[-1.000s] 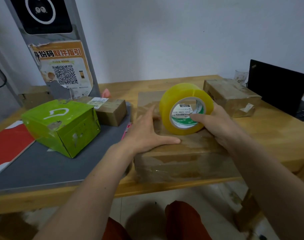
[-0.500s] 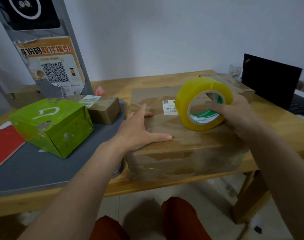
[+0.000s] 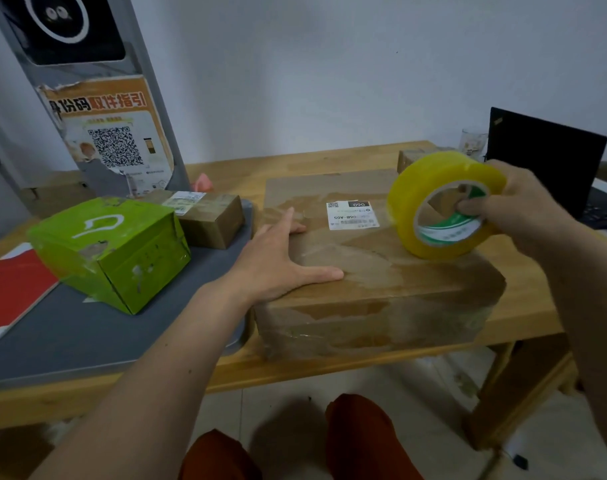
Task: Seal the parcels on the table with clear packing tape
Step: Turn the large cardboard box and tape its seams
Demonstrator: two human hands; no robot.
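A large brown cardboard parcel (image 3: 381, 271) with a white label lies at the front of the wooden table (image 3: 523, 317). My left hand (image 3: 281, 261) presses flat on the parcel's left side, fingers spread. My right hand (image 3: 513, 209) grips a big yellowish roll of packing tape (image 3: 430, 209), fingers hooked through its core. The roll stands on its edge over the parcel's right side, and a clear strip runs leftward across the top. A green box (image 3: 111, 251) and a small brown parcel (image 3: 208, 216) sit on a grey mat (image 3: 70, 334) to the left.
A grey kiosk stand (image 3: 98, 98) with a QR poster rises at the back left. An open black laptop (image 3: 551, 157), a glass (image 3: 471, 142) and another brown parcel (image 3: 409, 157) are at the back right. A red booklet (image 3: 11, 289) lies at the far left.
My right hand has drawn the tape roll from the parcel's middle to its right side, uncovering the white label. My left hand stays pressed on the parcel.
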